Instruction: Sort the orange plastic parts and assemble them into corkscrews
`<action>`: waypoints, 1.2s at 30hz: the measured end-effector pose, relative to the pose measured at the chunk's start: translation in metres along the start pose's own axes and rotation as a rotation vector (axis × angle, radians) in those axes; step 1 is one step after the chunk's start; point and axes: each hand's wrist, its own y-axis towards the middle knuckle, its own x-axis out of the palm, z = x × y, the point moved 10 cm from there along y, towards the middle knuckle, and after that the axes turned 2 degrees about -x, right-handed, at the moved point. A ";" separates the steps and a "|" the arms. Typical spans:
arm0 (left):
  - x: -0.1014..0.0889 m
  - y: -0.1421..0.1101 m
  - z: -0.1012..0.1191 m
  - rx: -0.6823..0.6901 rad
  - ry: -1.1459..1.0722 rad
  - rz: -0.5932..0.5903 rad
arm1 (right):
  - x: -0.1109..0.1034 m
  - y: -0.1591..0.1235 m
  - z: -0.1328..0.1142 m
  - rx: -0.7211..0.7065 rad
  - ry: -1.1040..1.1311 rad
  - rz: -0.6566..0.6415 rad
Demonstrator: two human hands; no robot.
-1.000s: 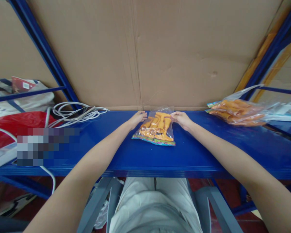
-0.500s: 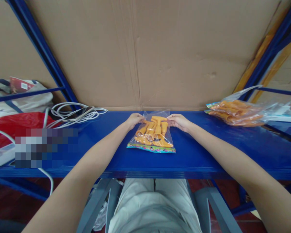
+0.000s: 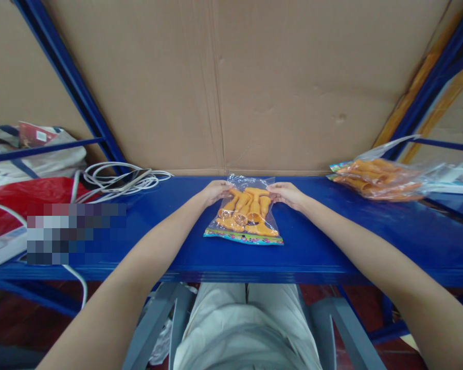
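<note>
A clear plastic bag [image 3: 224, 226] with a colourful printed strip along its near edge lies in front of me. Several orange plastic pieces [image 3: 250, 205], some with flared hollow ends, show through it. My left hand [image 3: 216, 192] pinches the bag's far left side, while my right hand [image 3: 287, 194] grips the far right side. Both hands are closed at the bag's edges, and some fingertips are hidden behind the plastic.
The blue tabletop [image 3: 312, 246] spreads around the bag. At the right lies another bag of orange pieces [image 3: 378, 177]. Coiled white cable [image 3: 127, 180], a red bag [image 3: 42, 192] and a cloth bag [image 3: 61, 159] are on the left. A cardboard wall [image 3: 293, 92] stands behind, between blue posts [image 3: 69, 77].
The orange pieces have shifted inside the bag, and the bag has moved slightly right and toward me. Both hands keep hold of its sides.
</note>
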 end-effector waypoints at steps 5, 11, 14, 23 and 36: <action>-0.003 -0.001 0.002 0.008 -0.007 -0.014 | -0.007 0.004 -0.001 -0.025 -0.027 0.027; 0.001 -0.006 0.005 0.015 -0.005 -0.044 | -0.007 0.012 0.000 -0.075 -0.035 -0.052; -0.001 -0.005 0.005 0.022 0.002 -0.019 | -0.009 0.012 0.000 -0.084 -0.036 -0.043; -0.002 0.000 0.010 0.103 0.120 0.060 | -0.007 0.015 -0.007 -0.160 -0.147 -0.028; 0.010 -0.009 0.049 0.556 0.902 0.196 | -0.001 0.021 -0.035 -0.640 -0.724 -0.061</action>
